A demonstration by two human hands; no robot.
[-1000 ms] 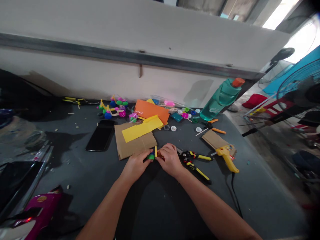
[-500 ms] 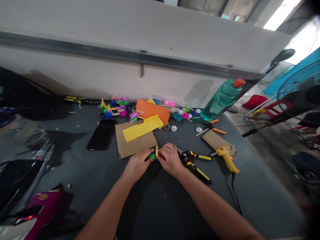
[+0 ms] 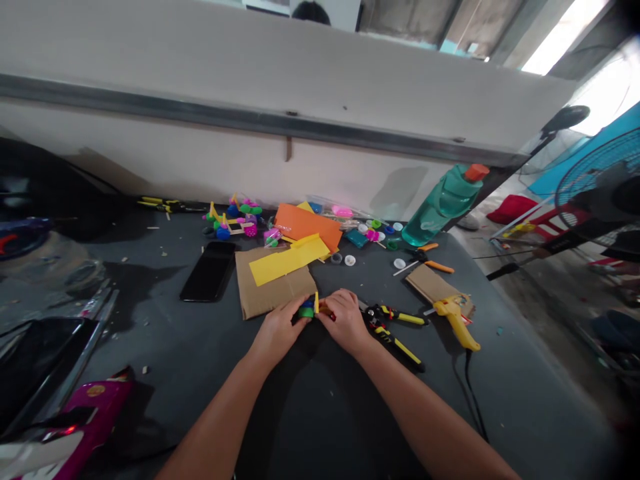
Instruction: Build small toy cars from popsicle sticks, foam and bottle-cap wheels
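Observation:
My left hand is closed around one side of a small craft piece with a green and blue bottle cap. A short yellow strip stands upright on it between my hands. My right hand pinches the other side, where a bit of orange shows; the fingers hide most of it. Just behind my hands lies a folded sheet of brown cardboard with a yellow strip of paper on top. Pliers with yellow and black handles rest right of my right hand.
A yellow glue gun lies by a cardboard piece at the right. Behind stand a green bottle, loose caps, orange paper and colourful small models. A black phone and a magenta power strip are left.
The view has shifted slightly, so the table things sit a little lower and to the right. Both hands keep their hold on the craft piece, whose blue part shows more now.

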